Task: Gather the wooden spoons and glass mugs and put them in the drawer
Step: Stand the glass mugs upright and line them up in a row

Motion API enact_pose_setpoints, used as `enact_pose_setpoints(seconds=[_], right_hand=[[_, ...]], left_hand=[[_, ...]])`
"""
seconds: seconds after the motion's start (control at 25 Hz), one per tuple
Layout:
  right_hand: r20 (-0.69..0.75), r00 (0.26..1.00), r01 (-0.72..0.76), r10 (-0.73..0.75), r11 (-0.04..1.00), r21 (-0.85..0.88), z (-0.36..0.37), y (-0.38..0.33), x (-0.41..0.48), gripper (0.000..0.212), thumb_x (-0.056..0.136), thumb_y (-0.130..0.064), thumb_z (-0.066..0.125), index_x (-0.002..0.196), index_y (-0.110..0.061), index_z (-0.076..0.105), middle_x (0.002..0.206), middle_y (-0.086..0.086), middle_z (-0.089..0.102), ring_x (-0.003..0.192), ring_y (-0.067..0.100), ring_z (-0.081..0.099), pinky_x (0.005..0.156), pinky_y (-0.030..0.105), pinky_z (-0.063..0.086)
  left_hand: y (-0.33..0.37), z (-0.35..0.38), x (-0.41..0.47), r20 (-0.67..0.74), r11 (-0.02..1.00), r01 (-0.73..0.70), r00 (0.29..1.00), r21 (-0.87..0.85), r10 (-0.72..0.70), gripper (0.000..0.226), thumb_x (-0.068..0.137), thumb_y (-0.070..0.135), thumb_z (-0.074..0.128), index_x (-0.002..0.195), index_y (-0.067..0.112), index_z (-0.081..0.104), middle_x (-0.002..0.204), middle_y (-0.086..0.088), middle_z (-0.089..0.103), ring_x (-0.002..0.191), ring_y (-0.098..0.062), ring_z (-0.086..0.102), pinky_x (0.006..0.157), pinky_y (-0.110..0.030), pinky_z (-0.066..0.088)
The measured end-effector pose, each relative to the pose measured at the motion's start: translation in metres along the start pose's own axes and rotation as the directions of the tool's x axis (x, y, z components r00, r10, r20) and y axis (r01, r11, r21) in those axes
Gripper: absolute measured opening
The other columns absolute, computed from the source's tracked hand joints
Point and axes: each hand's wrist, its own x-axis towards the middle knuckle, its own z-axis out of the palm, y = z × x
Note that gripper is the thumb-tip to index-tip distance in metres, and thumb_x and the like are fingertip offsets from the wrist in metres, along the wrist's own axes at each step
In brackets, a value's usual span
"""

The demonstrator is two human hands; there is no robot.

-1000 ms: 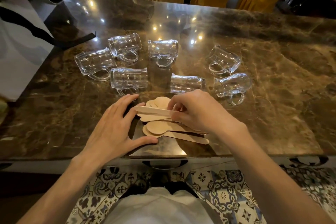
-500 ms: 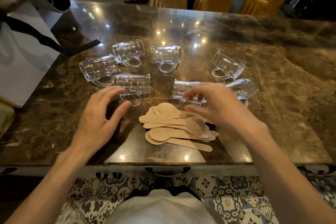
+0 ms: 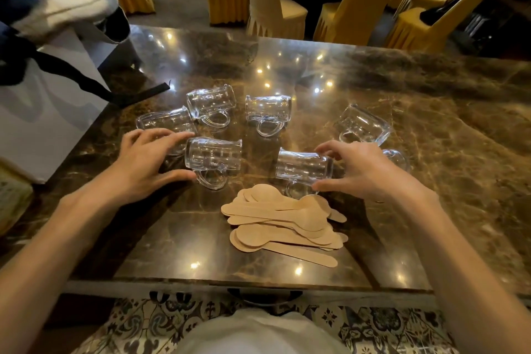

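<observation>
Several glass mugs lie on their sides on the brown marble table (image 3: 448,135). My left hand (image 3: 143,162) spreads around the left end of one near mug (image 3: 214,156), fingertips and thumb just at its rim. My right hand (image 3: 365,172) holds the right end of another mug (image 3: 301,165), fingers on top and thumb beneath by the handle. More mugs lie behind at the left (image 3: 166,123), middle (image 3: 268,109) and right (image 3: 363,123). One mug (image 3: 398,158) is partly hidden by my right hand. A pile of wooden spoons (image 3: 281,221) lies in front.
A dark drawer handle (image 3: 264,296) shows below the table's front edge. A white bag with black straps (image 3: 43,112) stands at the left edge of the table. Yellow-covered chairs (image 3: 350,8) stand beyond the far edge. Patterned floor tiles are below.
Both hands left the spoon pile and moved forward to the two nearest mugs. My right hand has closed on its mug, and my left hand has reached the other mug's end.
</observation>
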Motion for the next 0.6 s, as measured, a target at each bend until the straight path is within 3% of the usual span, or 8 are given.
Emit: enact_pose_setpoints(seconds=[0.12, 0.32, 0.44, 0.52, 0.6], right_hand=[[-0.002, 1.000, 0.022, -0.022, 0.999, 0.034, 0.001, 0.003, 0.001, 0.075, 0.064, -0.059, 0.070, 0.129, -0.031, 0.045, 0.118, -0.003, 0.063, 0.109, 0.016, 0.055, 0.102, 0.042, 0.039], [-0.015, 0.999, 0.046, -0.044, 0.993, 0.105, 0.005, 0.005, 0.001, 0.075, 0.066, -0.055, 0.072, 0.131, -0.030, 0.044, 0.120, -0.003, 0.062, 0.109, 0.015, 0.055, 0.101, 0.039, 0.041], [-0.037, 0.997, 0.072, -0.068, 0.990, 0.121, 0.008, 0.006, 0.002, 0.074, 0.068, -0.052, 0.074, 0.132, -0.028, 0.044, 0.122, -0.003, 0.062, 0.107, 0.013, 0.056, 0.093, 0.029, 0.045], [-0.062, 0.995, 0.085, -0.077, 0.985, 0.149, 0.008, 0.007, 0.001, 0.073, 0.067, -0.051, 0.075, 0.130, -0.027, 0.047, 0.121, -0.004, 0.062, 0.106, 0.011, 0.057, 0.089, 0.025, 0.046], [-0.095, 0.993, 0.094, -0.076, 0.976, 0.198, 0.007, 0.008, -0.001, 0.073, 0.063, -0.053, 0.077, 0.127, -0.029, 0.051, 0.117, -0.007, 0.065, 0.103, 0.009, 0.059, 0.088, 0.024, 0.048]], left_hand=[[0.000, -0.001, 0.006, 0.057, 0.999, -0.002, 0.998, -0.042, 0.005, 0.086, 0.063, 0.070, 0.044, 0.142, 0.037, 0.029, 0.141, -0.003, 0.046, 0.134, -0.020, 0.031, 0.104, -0.034, 0.014], [0.009, -0.004, 0.010, 0.018, 0.985, -0.076, 0.997, -0.153, 0.080, 0.082, 0.066, 0.059, 0.052, 0.137, 0.019, 0.041, 0.137, -0.006, 0.051, 0.127, -0.023, 0.045, 0.106, -0.047, 0.033], [0.013, -0.004, 0.009, -0.006, 0.960, -0.098, 0.995, -0.262, 0.100, 0.077, 0.067, 0.048, 0.060, 0.134, 0.014, 0.045, 0.134, -0.002, 0.051, 0.123, -0.011, 0.043, 0.102, -0.030, 0.036], [0.016, -0.005, 0.008, 0.017, 0.928, -0.064, 0.997, -0.366, 0.076, 0.074, 0.067, 0.043, 0.062, 0.134, 0.019, 0.044, 0.130, 0.009, 0.048, 0.117, 0.001, 0.043, 0.092, -0.009, 0.035], [0.020, -0.007, 0.007, 0.013, 0.889, -0.054, 0.998, -0.454, 0.067, 0.069, 0.068, 0.041, 0.063, 0.132, 0.026, 0.043, 0.125, 0.017, 0.048, 0.109, 0.015, 0.045, 0.083, 0.000, 0.037]])
